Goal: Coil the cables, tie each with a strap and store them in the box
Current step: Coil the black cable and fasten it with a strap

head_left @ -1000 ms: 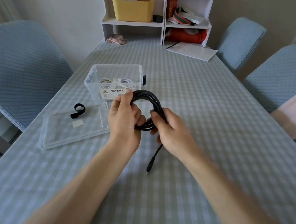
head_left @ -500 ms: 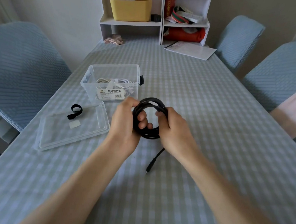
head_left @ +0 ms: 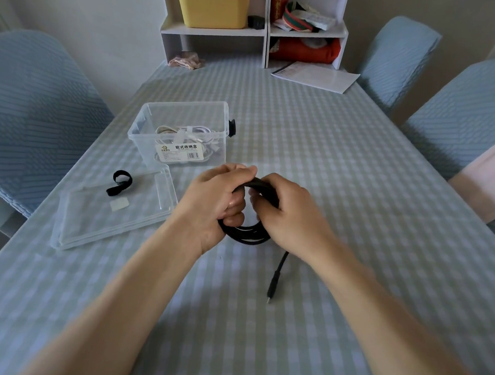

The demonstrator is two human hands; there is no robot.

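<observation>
While I watch from the head view, I log it near to far.

Loose end: the plug (head_left: pixel 271 290) hangs down from the coil on a short tail toward me, its tip near the tablecloth (head_left: pixel 356 194); I cannot tell if it touches.

Coil: the black cable (head_left: pixel 246 233) is wound into a ring held above the cloth between my two hands, the hoop roughly upright.

Grip: my left hand (head_left: pixel 213 202) is clenched round the ring's left side; my right hand (head_left: pixel 288 213) curls round its right side, both grasping cable.

Key relation: the black strap (head_left: pixel 119 183) lies on the clear lid (head_left: pixel 99 221), off to the left and slightly beyond the coil. The left hand is nearer it, so I judge the right must hold the ring alone.

In the way: nothing stands between left hand and strap except the lid's rim.

Box: the clear box (head_left: pixel 183 131) sits just beyond the lid, open, with a white cable (head_left: pixel 186 133) already tied inside.

Far: shelf unit (head_left: pixel 250 34), papers (head_left: pixel 317 75), blue chairs (head_left: pixel 33 110).
</observation>
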